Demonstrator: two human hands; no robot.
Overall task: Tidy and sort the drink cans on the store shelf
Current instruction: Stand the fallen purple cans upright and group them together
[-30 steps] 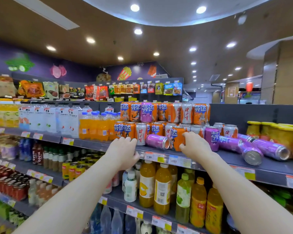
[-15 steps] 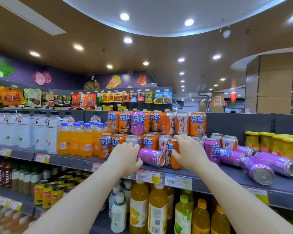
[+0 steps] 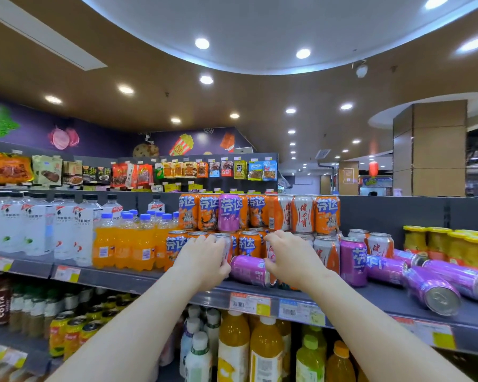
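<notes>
Head view. Grey drinks shelf (image 3: 138, 282) at chest height, price tags (image 3: 250, 304) along its front lip.

Mixed cans stand two tiers deep at the middle. The upper tier is mostly orange cans (image 3: 188, 213), with one purple stacked can (image 3: 229, 213) among them.

Left hand (image 3: 204, 260) reaches in, fingers wrapped round an upright silver-topped can (image 3: 223, 242) in the front row. Right hand (image 3: 290, 257) is curled over a white can with red characters (image 3: 271, 250), fingers on top and thumb low. Most of that can is hidden by the hand.

Between the two hands a purple can (image 3: 249, 270) lies on its side near the shelf's front edge. Whether either thumb touches it, cannot tell.

Right of the hands is an upright purple can (image 3: 352, 260), then several toppled purple cans (image 3: 442, 296) lying at angles.

Orange soda bottles (image 3: 122, 244) and white water bottles (image 3: 39, 230) stand to the left, yellow-lidded jars (image 3: 453, 244) at far right. Juice bottles (image 3: 232, 348) sit on the shelf below.
</notes>
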